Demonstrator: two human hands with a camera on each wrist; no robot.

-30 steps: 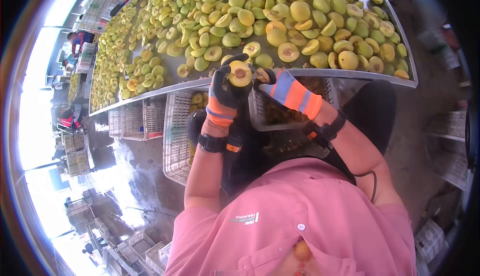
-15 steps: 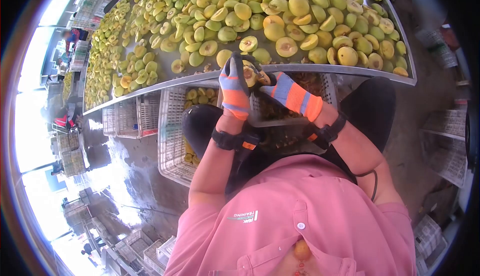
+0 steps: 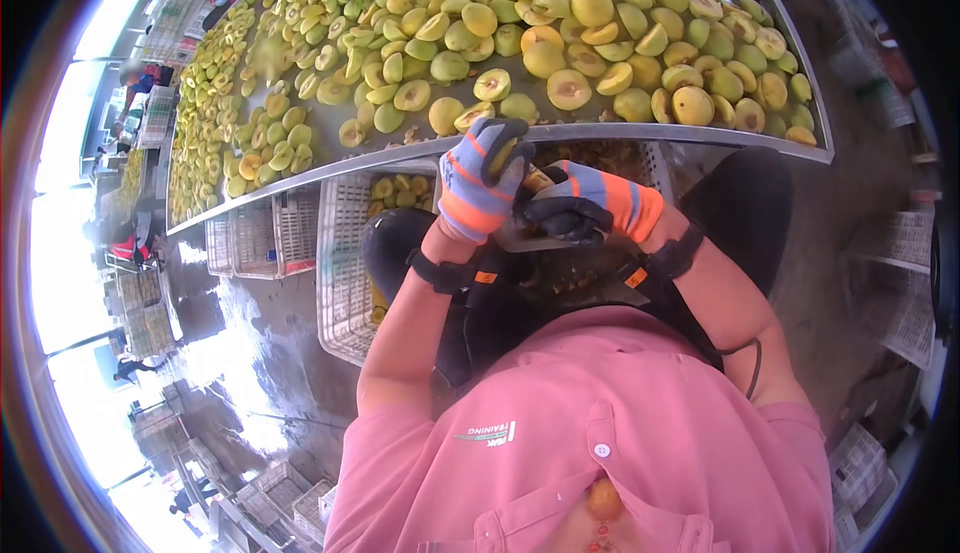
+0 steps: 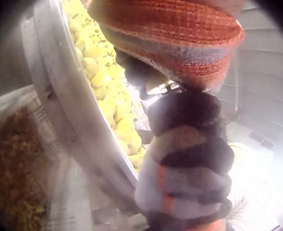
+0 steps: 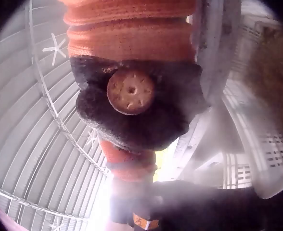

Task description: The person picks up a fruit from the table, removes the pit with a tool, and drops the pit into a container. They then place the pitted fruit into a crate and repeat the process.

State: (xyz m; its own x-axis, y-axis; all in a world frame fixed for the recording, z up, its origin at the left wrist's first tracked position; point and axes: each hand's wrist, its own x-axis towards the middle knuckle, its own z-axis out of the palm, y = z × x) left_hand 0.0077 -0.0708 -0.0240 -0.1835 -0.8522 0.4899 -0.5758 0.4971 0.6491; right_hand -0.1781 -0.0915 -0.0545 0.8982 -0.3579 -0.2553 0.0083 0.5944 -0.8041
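Observation:
My left hand [image 3: 484,181], in a grey, orange and black glove, curls round a yellow-green stone fruit half [image 3: 503,157] just in front of the sorting table's edge. Dark fingers cover most of the fruit, and the left wrist view shows only the folded glove. Close beside it on the right, my gloved right hand [image 3: 598,205] grips a tool by its handle. The round brown handle end [image 5: 131,91] pokes out of the fist in the right wrist view. The tool's working end is hidden between the hands.
Halved stone fruit [image 3: 560,53] lies heaped on the metal table [image 3: 640,137] with a raised rim. A white crate [image 3: 342,273] with fruit halves stands below left. Under the rim, another crate [image 5: 242,139] holds brown scraps. People [image 3: 135,78] work farther off at the left.
The left hand first shows the fruit's cut face upward, then turns over so its back faces up and covers the fruit. The right hand rolls over beside it, still gripping the tool.

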